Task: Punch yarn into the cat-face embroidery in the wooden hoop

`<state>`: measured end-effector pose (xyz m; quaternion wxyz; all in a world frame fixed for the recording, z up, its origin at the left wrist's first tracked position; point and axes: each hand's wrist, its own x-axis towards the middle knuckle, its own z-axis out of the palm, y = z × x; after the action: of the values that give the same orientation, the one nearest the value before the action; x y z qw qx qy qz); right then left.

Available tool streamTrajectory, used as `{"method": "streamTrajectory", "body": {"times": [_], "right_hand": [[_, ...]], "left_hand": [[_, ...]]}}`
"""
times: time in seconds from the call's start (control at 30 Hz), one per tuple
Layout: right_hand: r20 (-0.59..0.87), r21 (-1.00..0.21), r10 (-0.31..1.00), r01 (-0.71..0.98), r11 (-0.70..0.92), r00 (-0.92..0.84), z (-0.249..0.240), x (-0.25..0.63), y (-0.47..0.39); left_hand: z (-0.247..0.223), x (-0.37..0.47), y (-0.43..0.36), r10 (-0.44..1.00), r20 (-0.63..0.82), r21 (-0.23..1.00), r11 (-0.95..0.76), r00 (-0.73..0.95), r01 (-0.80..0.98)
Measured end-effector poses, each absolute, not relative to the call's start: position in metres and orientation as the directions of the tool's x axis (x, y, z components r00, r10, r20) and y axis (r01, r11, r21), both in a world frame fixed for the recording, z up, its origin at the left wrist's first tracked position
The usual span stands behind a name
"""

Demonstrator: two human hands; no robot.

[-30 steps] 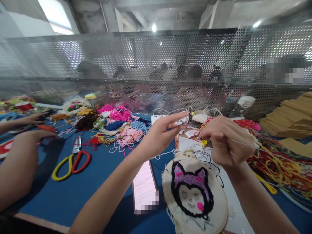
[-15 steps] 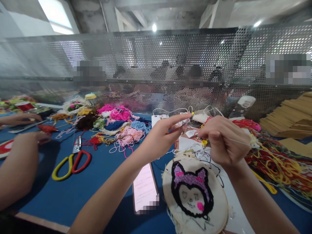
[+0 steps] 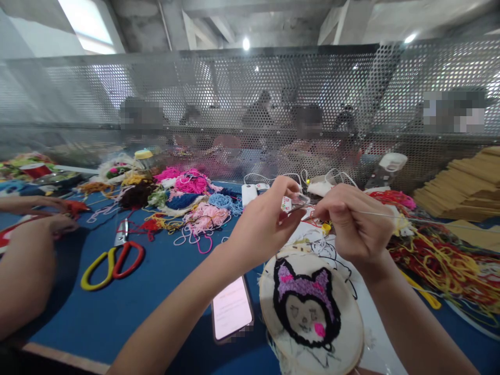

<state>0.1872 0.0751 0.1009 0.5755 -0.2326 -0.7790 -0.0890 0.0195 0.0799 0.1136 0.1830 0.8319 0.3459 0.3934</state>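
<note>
My left hand [image 3: 267, 219] is raised above the far end of the embroidery hoop, its thumb and fingers closed around a small shiny, see-through thing [image 3: 301, 201] whose kind I cannot make out. Close by on the right, my right hand [image 3: 355, 221] pinches a pale yarn strand [image 3: 414, 220], which runs off to the right. Below both hands lies the round embroidery hoop [image 3: 351, 333]. Its white cloth bears a black-outlined figure with purple ears and one pink cheek. A sheet of white paper [image 3: 385, 338] shows beneath it.
Left of the hoop lie a lit phone [image 3: 232, 310] and red-and-yellow scissors [image 3: 117, 260]. Yarn heaps [image 3: 207, 216] line the back, with another tangle [image 3: 441, 265] at right. Brown envelopes [image 3: 461, 182] are stacked before a perforated screen [image 3: 219, 104]. A co-worker's arms [image 3: 31, 265] reach in at left.
My left fingers have bent from a stretched pose into a closed grip around the small shiny thing. My right hand stays nearly in place. The co-worker's hands at left have shifted.
</note>
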Motion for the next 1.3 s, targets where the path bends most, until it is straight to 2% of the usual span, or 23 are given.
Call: {"method": "streamTrajectory", "body": {"times": [0.27,0.57,0.77,0.93,1.3], "right_hand": [[0.944,-0.184,0.282,0.439,0.879,-0.170,0.100,0.186,0.072],[0.946,-0.120,0.225,0.393,0.912,-0.233,0.105,0.186,0.067],[0.968,-0.167,0.222,0.370,0.914,-0.113,0.106,0.187,0.066],[0.990,-0.117,0.139,0.399,0.909,-0.026,0.106,0.191,0.069],[0.979,-0.163,0.198,0.386,0.908,-0.052,0.107,0.187,0.065]], "left_hand": [[0.116,0.021,0.077,0.642,0.590,0.437,-0.764,0.490,0.475],[0.116,0.021,0.075,0.658,0.592,0.510,-0.753,0.466,0.415],[0.113,0.020,0.083,0.685,0.580,0.541,-0.728,0.441,0.420],[0.110,0.021,0.089,0.694,0.574,0.553,-0.720,0.434,0.420],[0.112,0.020,0.087,0.691,0.576,0.574,-0.722,0.437,0.386]]}}
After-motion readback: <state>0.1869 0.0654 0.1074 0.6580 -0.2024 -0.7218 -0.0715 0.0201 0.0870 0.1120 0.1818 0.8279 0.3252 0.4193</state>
